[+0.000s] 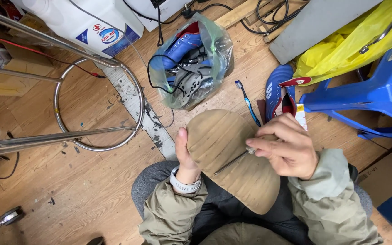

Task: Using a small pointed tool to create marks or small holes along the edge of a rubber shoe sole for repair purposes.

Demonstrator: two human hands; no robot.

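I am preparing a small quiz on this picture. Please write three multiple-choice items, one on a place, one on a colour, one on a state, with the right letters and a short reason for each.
1. Where does the toothbrush lie?
A. on the wooden floor, between the plastic bag and the blue shoe
B. inside the bag
C. on the blue stool

2. What colour is the sole?
A. black
B. tan
C. white

3. What does the right hand do?
A. rests open
B. pinches a thin tool against the sole
C. holds the toothbrush

Answers:
1 A, it lies on bare boards.
2 B, the ridged sole is tan.
3 B, the fingers close on the tool; the left hand grips the sole's edge.
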